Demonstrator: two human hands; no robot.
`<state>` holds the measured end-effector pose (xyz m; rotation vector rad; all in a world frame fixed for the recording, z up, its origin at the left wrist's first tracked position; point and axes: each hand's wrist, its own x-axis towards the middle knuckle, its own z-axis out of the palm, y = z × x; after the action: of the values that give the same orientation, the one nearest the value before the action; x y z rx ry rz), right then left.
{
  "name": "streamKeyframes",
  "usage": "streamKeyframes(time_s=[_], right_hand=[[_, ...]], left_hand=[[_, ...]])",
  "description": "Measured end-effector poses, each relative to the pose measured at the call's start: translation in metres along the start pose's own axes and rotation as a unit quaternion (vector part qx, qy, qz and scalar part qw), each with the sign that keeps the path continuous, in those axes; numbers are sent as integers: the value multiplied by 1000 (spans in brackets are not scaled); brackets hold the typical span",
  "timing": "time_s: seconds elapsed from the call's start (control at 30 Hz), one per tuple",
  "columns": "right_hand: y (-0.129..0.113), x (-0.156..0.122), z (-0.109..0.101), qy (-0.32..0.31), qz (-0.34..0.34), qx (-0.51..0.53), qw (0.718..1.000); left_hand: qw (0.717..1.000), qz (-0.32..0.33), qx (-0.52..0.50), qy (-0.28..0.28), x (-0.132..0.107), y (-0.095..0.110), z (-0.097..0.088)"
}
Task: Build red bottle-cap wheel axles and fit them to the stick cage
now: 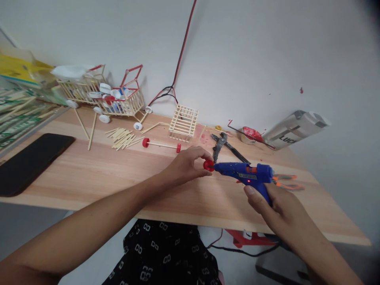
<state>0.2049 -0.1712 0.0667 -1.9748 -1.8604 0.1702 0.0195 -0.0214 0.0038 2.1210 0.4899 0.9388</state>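
Between the thumb and fingers of my left hand (192, 163) is a red bottle cap (208, 165), its hollow side turned toward the right. My right hand (276, 206) grips a blue hot glue gun (242, 172) by the handle, a small red light glowing on its side. The gun's nozzle points left and meets the inside of the cap, or comes very near it. Behind my left hand lies a wooden stick axle (162, 145) with a red cap on each end. Farther back stands a small basket frame made of sticks (183, 122).
Cut sticks (123, 138) lie in a pile left of the axle. Two stick-built carts (118, 103) with white cap wheels stand at the back left. A black phone (35, 160) lies at left. Black pliers (220, 144) and orange-handled pliers (287, 183) are at right.
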Motion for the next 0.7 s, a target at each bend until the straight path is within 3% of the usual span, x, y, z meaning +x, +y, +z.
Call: streamKeyframes(time_s=[0.7], right_hand=[[1,-1,1,1,6,7,1000]], left_hand=[[1000,8,-1,3,0,-1,1]])
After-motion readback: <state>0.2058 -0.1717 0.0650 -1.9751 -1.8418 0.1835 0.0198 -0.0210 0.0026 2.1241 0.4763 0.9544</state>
